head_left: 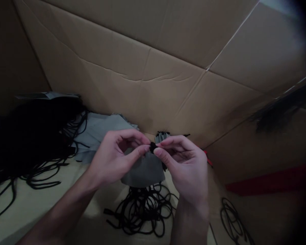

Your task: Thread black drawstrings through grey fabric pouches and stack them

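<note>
left hand (112, 156) and right hand (187, 163) both pinch a small black piece (153, 147), centre of frame; grey fabric (144, 173) just below it; black cord loops (140, 211), lower centre; black cord heap (33, 136), left edge

The person's left hand (114, 156) is bare, and the right hand (187, 165) is bare as well. The left forearm (68, 207) is uncovered from the wrist to the lower border of the view, and the right forearm (190, 217) is likewise uncovered. Both forearms have a smooth outline and become narrower towards the wrist. The fingers (134, 135) look rather slim, with softly rounded tips, and the right thumb (165, 158) has a short nail. The lower part of each forearm lies in shadow, therefore its finer details are difficult to tell.
</note>
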Tool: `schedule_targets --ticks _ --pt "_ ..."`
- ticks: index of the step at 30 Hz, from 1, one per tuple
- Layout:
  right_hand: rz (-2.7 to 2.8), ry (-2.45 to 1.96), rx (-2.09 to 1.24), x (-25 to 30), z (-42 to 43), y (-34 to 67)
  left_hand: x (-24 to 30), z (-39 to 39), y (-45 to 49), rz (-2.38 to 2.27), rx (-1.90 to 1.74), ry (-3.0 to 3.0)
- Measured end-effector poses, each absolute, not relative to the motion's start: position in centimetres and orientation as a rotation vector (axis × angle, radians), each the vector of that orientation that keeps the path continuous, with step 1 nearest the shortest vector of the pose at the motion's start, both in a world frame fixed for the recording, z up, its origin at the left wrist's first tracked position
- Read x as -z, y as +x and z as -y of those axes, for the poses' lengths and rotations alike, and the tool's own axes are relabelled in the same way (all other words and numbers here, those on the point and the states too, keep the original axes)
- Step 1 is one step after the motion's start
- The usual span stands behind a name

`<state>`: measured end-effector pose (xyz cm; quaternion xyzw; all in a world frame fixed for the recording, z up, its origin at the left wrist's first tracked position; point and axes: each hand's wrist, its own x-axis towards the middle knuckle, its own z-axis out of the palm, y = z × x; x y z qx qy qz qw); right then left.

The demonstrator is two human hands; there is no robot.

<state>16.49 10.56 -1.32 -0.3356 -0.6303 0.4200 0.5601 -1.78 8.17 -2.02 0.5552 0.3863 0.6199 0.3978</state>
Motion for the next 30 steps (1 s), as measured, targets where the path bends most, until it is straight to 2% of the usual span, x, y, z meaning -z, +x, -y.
schedule_targets --ticks 20,30 --pt "1.45 -0.828 -0.957 1.26 -10.22 16.03 2.14 -8.21 -1.18 -0.979 -1.609 1.389" --pt "1.501 -0.765 -1.055 1.13 -10.43 16.43 1.91 -8.16 -1.8 -0.861 -1.4 1.343"
